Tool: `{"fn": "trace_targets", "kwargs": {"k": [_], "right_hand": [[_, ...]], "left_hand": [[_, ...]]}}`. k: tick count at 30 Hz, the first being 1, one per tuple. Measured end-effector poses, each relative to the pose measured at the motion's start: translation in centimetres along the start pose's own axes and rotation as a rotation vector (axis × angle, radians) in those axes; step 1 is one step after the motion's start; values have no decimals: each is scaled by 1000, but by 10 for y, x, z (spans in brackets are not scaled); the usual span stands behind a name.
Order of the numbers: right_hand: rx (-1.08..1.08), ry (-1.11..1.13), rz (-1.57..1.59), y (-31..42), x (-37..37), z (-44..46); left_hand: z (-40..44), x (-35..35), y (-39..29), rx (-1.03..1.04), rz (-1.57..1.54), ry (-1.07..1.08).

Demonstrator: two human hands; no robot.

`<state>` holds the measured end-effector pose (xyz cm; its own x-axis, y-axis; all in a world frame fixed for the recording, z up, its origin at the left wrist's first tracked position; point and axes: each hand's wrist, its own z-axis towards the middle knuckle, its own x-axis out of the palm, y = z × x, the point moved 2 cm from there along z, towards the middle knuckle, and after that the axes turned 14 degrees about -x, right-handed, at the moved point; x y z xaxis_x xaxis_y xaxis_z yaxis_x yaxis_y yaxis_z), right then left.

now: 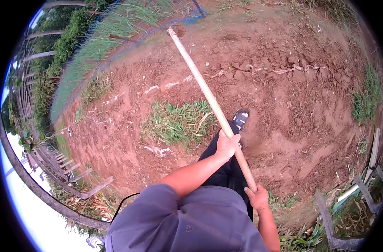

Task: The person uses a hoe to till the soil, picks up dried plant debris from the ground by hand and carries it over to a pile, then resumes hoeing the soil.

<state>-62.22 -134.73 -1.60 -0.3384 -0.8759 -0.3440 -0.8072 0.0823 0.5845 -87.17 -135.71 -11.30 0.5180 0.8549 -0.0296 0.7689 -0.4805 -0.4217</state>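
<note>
Over reddish soil, as my head view shows, a long pale pole slants from lower right to upper left. I have the left hand wrapped firmly round its shaft and the right hand closed on its near end. Left of the pole sits a grass clump (whatever tips the far end is too small to tell); right of it shows a sandalled foot.

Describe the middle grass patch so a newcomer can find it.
On the reddish soil, find the sandalled foot. Just left of it, across the long pole, lies the grass patch. Unlike the grass along the edges, it sits amid soil.
</note>
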Motion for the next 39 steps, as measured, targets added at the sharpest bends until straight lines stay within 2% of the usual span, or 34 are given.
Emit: {"fn": "trace_targets", "kwargs": {"k": [1,2,4,5,6,8,11,15,17,20,23,25,26,29,30,32,34,35,36,38,39], "right_hand": [[-10,-3,3,-3,7,0],[32,-6,-23,-5,15,4],[116,-27,-17,1,41,-1],[71,13,-52,13,52,9],[15,52,-93,22,60,18],[-22,75,-46,32,75,15],[-107,90,2,35,95,3],[-258,179,3,47,116,2],[-322,188,0,58,139,15],[-386,197,54,82,171,60],[-395,185,85,88,199,96],[-307,166,2,69,210,97],[-195,169,-5,51,214,82],[221,147,-57,8,227,-30],[302,141,-71,14,229,-55],[401,139,-84,53,219,-55],[404,136,0,90,219,-60],[389,146,87,108,219,-61],[394,140,92,133,219,-60],[481,162,442,185,221,-60],[358,118,524,206,219,-60]], "left_hand": [[6,-1,34,-16,146,-47],[31,-1,72,60,89,20],[20,-4,64,-247,-7,129],[17,-4,47,-328,-136,89],[20,-9,42,-341,-122,54],[18,-27,44,-223,-99,-9],[12,-62,45,-128,-83,30],[-24,-106,10,112,-184,43],[-54,-136,-32,218,-215,20],[-43,-173,-60,434,-152,-11],[-16,-189,-70,474,-114,-26],[19,-189,-37,370,-93,-13],[38,-187,-1,256,-100,20],[31,-174,121,-346,59,134],[15,-174,128,-444,58,178],[18,-181,106,-423,122,243],[54,-207,110,-176,208,287],[69,-215,76,-233,186,253],[80,-219,33,-434,75,235],[133,-229,-21,-436,8,166],[155,-232,-51,-437,-9,201]]}}
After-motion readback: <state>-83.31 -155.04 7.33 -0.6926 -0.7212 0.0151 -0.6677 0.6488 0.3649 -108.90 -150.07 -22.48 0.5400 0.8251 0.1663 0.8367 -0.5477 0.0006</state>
